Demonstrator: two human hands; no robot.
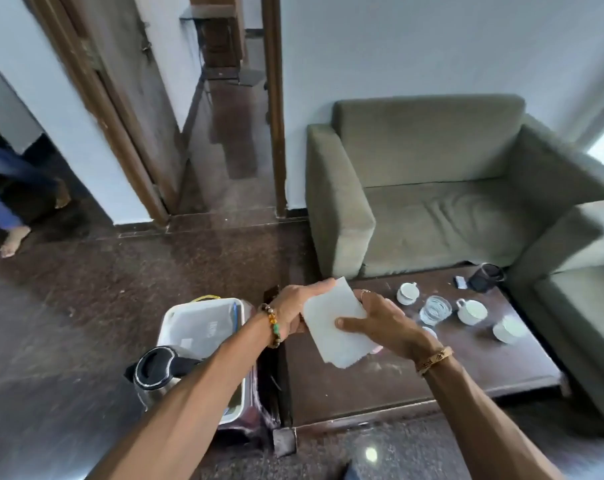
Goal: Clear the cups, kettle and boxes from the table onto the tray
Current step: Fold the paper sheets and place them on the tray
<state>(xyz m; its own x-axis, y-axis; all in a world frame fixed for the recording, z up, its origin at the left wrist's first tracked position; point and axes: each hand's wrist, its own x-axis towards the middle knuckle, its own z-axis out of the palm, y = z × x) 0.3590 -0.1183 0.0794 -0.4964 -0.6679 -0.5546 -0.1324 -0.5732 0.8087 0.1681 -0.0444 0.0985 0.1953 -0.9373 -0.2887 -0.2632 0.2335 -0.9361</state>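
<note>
Both hands hold a flat white box [335, 323] above the left end of the dark low table [432, 375]. My left hand [295, 306] grips its far left edge; my right hand [380, 320] clasps its right side. A white tray [203, 323] sits on a stand left of the table, with a steel kettle [155, 372] at its near left corner. On the table stand three white cups [407, 292] [471, 311] [510, 329], a glass tumbler [434, 309], a dark mug [485, 277] and a small dark box [460, 282].
A green sofa [432, 202] stands behind the table, and another sofa section [584, 306] borders its right side. A doorway [231, 133] opens at the back. Another person's legs [6, 202] are at the far left on the dark floor.
</note>
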